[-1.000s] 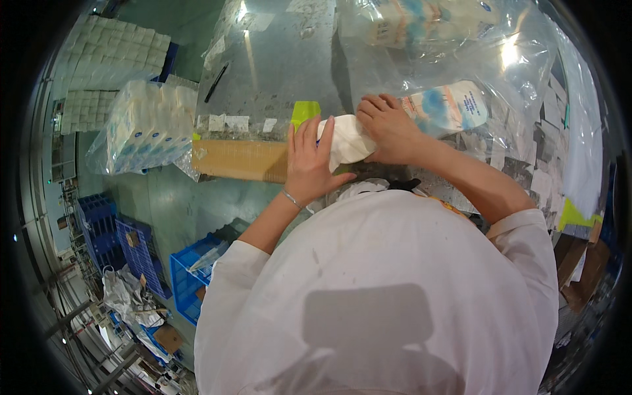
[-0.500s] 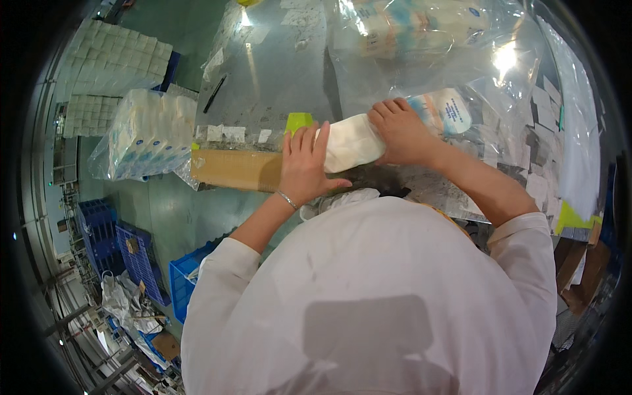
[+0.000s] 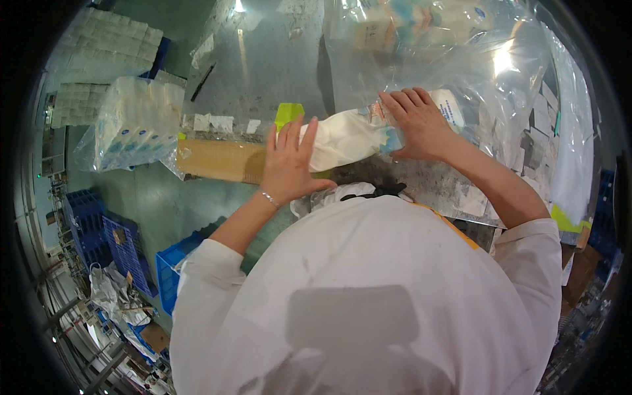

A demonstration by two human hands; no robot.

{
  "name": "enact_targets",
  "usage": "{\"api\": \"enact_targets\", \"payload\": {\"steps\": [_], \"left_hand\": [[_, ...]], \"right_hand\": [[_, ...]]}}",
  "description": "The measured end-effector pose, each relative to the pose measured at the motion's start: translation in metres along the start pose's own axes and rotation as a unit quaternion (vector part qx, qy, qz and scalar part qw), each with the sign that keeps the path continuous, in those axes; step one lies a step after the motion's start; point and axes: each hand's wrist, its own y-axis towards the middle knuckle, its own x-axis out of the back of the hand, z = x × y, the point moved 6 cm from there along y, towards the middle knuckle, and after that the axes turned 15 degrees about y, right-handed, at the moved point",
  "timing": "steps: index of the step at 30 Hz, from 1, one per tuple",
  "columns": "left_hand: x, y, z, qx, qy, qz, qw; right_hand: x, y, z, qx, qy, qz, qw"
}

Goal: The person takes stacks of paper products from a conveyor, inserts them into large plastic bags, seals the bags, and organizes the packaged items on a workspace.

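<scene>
A soft white pack (image 3: pixel 343 139), its left part plain and its right part in a printed plastic wrapper (image 3: pixel 450 108), lies across the near edge of the metal table. My left hand (image 3: pixel 288 161) rests at its left end, fingers stretched and thumb apart, with a silver bracelet on the wrist. The fingers of my right hand (image 3: pixel 421 128) curve over the printed part from above and hide its middle. A yellow-green piece (image 3: pixel 288 114) stands just beyond my left fingertips. What the white part is made of, I cannot tell.
A brown cardboard piece (image 3: pixel 220 160) runs along the table edge at left. Clear plastic sheeting holding printed packs (image 3: pixel 421 25) covers the far right. A black pen (image 3: pixel 203 83) lies at far left. Beyond stand a bagged bundle (image 3: pixel 137 125), stacked white packs (image 3: pixel 112 41) and blue crates (image 3: pixel 172 266).
My right hand has moved right and slightly up along the pack. A longer white stretch and some printed wrapper now show between my hands. The whole view has shifted a little.
</scene>
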Motion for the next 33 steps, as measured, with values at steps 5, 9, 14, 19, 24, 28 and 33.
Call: {"api": "enact_targets", "payload": {"steps": [5,9,14,19,24,28,33], "left_hand": [[-0.011,0.0,0.014,0.013,-0.007,-0.015,1.0],[0.009,0.016,0.074,0.194,-0.034,-0.172,0.965],[-0.023,0.01,0.026,0.114,0.02,0.034,0.993],[-0.021,0.002,0.051,0.168,-0.057,-0.072,0.981],[-0.094,-0.092,0.162,0.456,-0.611,-0.158,0.627],[-0.116,-0.069,0.095,0.43,-0.792,-0.097,0.422],[-0.011,0.013,0.097,0.255,-0.872,-0.214,0.359]], "right_hand": [[-0.01,0.004,0.001,-0.029,-0.007,0.026,0.999],[-0.007,0.004,0.003,-0.008,-0.005,0.003,1.0],[-0.004,0.007,0.006,-0.004,-0.001,-0.013,1.0],[-0.01,0.012,0.015,0.007,0.0,0.06,0.998],[0.003,0.032,-0.004,-0.122,0.196,0.149,0.961],[0.002,0.03,-0.018,-0.207,0.481,0.124,0.843],[0.014,0.032,-0.006,-0.121,0.597,0.064,0.791]]}}
